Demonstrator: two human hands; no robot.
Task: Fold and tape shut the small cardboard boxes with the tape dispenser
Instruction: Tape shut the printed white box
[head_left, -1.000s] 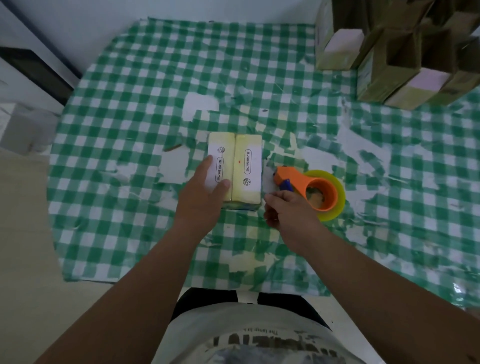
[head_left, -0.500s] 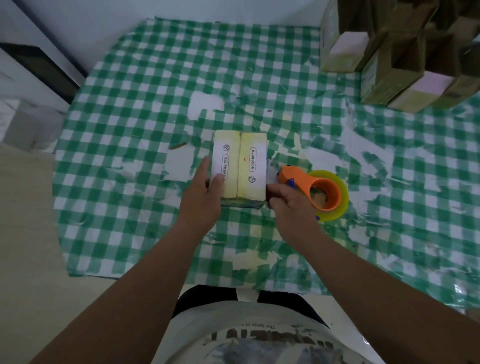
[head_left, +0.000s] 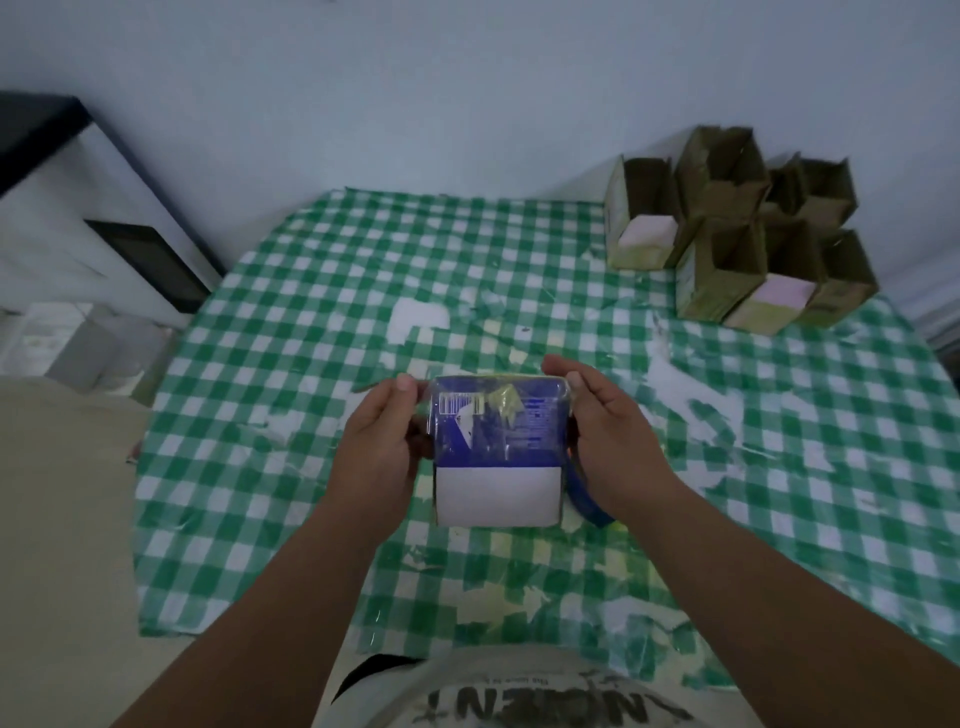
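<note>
We are now holding the small box up off the checked tablecloth, where half a second ago it was lying flat with its two top flaps closed and the left hand pressing on it. The left hand is gripping its left side, thumb curled over the top edge; the right hand is gripping the right side, and a blue strip, likely part of the tape dispenser, is showing under that palm, though we cannot tell how it is being held. The face turned toward us is showing a blue label, a barcode and old tape scraps, which suggests we are turning the box to check or reach another seam. At the far right corner, the open boxes are waiting with flaps up; pale pink blocks are showing in two of them.
</note>
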